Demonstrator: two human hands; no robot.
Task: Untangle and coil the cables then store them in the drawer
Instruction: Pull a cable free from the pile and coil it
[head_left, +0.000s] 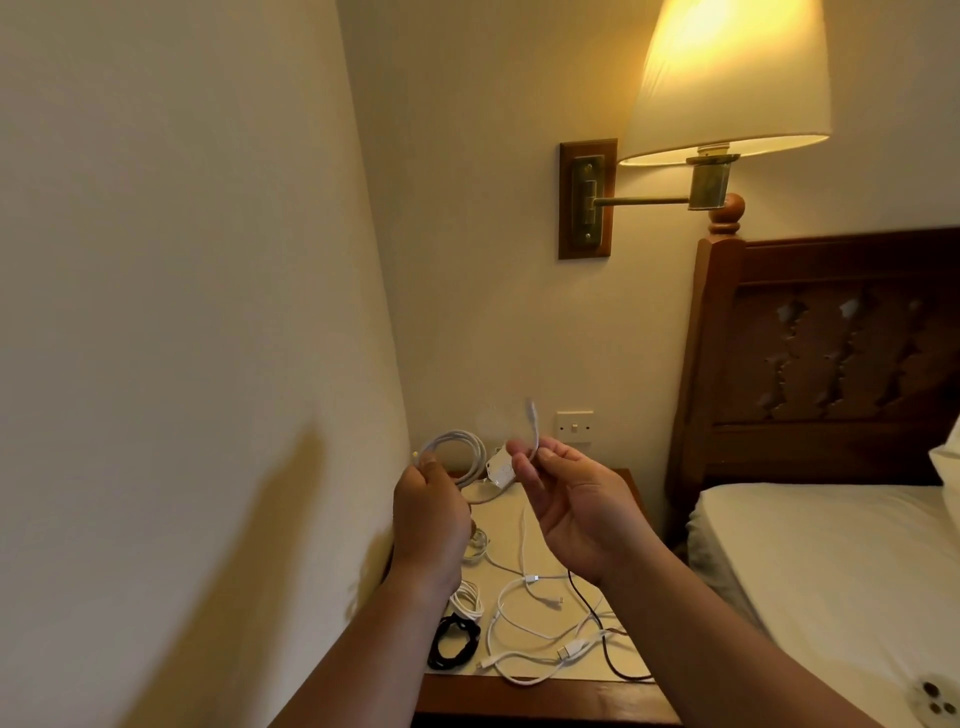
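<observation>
My left hand (428, 512) grips a white cable (457, 449) wound into a few loops that stand up above the fingers. My right hand (569, 499) pinches the free end of the same white cable, and its plug (531, 415) points upward. Both hands hover above the nightstand (519, 699). Below them lie loose white cables (524, 631) tangled with a thin dark cable (605, 649). A coiled black cable (453, 640) and a small white coil (466, 598) rest at the left of the top. No drawer is visible.
A white charger block (501, 470) sits at the back of the nightstand under a wall switch (574, 426). The wall stands close on the left. The bed (831, 571) with a wooden headboard (831, 353) is on the right. A lit wall lamp (727, 83) hangs above.
</observation>
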